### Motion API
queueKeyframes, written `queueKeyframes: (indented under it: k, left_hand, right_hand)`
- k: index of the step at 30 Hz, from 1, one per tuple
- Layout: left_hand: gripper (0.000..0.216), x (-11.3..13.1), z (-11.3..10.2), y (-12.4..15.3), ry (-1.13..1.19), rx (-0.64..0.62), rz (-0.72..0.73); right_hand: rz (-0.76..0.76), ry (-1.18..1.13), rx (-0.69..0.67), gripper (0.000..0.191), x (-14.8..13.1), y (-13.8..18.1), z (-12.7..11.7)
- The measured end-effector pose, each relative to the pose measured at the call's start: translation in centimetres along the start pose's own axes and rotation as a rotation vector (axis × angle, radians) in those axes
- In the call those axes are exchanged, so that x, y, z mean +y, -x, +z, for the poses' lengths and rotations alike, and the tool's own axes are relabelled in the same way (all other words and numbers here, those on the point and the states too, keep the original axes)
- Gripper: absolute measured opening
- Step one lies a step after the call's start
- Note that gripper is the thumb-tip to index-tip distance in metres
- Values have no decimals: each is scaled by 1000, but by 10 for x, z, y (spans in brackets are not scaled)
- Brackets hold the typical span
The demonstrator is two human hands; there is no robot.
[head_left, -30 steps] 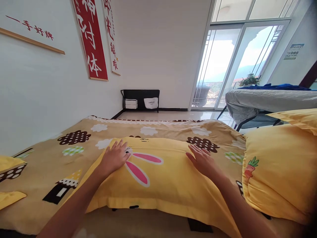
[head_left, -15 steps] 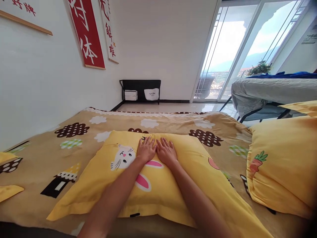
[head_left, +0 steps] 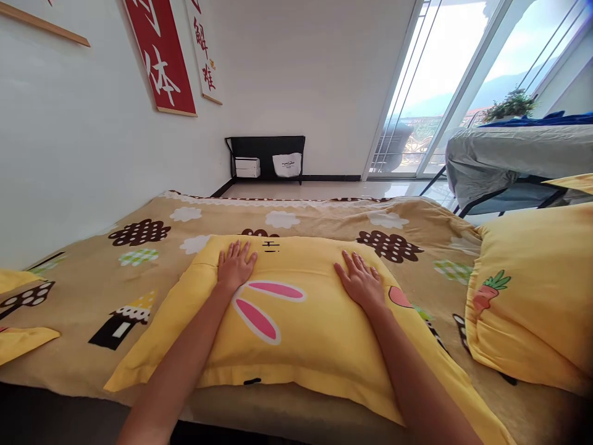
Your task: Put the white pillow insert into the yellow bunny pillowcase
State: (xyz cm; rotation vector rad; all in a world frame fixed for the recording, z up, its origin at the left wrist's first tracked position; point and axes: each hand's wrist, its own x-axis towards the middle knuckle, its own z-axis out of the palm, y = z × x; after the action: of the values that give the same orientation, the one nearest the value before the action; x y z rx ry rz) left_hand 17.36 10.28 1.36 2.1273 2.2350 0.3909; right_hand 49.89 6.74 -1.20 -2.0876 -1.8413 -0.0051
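Observation:
A yellow pillow [head_left: 296, 334] with a rabbit print and pink ears lies across the near edge of the bed. My left hand [head_left: 236, 266] rests flat on its far left part, fingers stretched out, covering the rabbit's face. My right hand [head_left: 360, 282] lies flat on the far right part, fingers spread, beside an orange carrot print. Neither hand holds anything. Under the pillow is a tan bedspread [head_left: 152, 259] with cloud, tree and house patterns.
A second yellow pillow [head_left: 532, 296] with a carrot print sits at the right. Yellow fabric corners [head_left: 18, 340] show at the left edge. A white wall with red banners [head_left: 162, 62] runs along the left. A black shelf [head_left: 266, 157], glass doors and a grey-covered table [head_left: 504, 157] stand beyond.
My hands were together at the pillow's middle half a second ago; they have slid apart to its left and right. The camera has tilted slightly down.

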Motion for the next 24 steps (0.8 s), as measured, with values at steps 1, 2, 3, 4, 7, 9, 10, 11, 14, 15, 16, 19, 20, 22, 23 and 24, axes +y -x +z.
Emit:
queueKeyframes:
  k: [1,2,3,4,7,9,10,11,14,15,16,19,20,22,23,24]
  left_hand:
    - [65,-8,-1,-1,3,-7,-27]
    - [66,-17,-1,-3,5,-6,-48]
    - [66,-27,-1,-4,8,2,-69]
    - [65,-38,1,-5,15,10,-82]
    - [64,-77,10,-2,68,16,-110]
    - [66,-106,18,6,136,-2,-154]
    - [66,-121,21,11,170,-17,-189]
    - [66,-134,24,17,198,-35,-224]
    - [65,-166,22,32,232,-43,-262]
    - [64,-172,17,35,228,-24,-259]
    - [64,-175,10,37,213,7,-254]
    - [65,-158,-25,37,112,131,-196]
    - [63,-141,-39,34,70,163,-139]
    - [60,-91,-68,24,8,168,31]
    - [58,-60,-81,17,-13,132,156]
    - [56,-29,-90,8,-20,72,274]
  right_hand:
    - [30,-9,-7,68,12,3,2]
    - [50,-16,-9,69,24,6,4]
    - [65,-21,-9,70,34,9,7]
    - [77,-27,-9,69,44,11,10]
    - [112,-69,-24,69,69,16,19]
    - [118,-120,-43,69,81,19,22]
    - [107,-149,-52,68,86,21,24]
    - [90,-176,-53,67,90,23,24]
    - [13,-183,47,64,103,37,22]
    - [-12,-146,115,62,107,42,19]
    - [-39,-94,179,61,111,46,15]
    - [-130,96,250,54,111,50,-10]
    - [-155,145,228,51,103,45,-22]
    - [-200,192,158,48,70,28,-48]
    - [-206,181,127,47,45,16,-59]
    - [-234,154,93,49,17,2,-68]
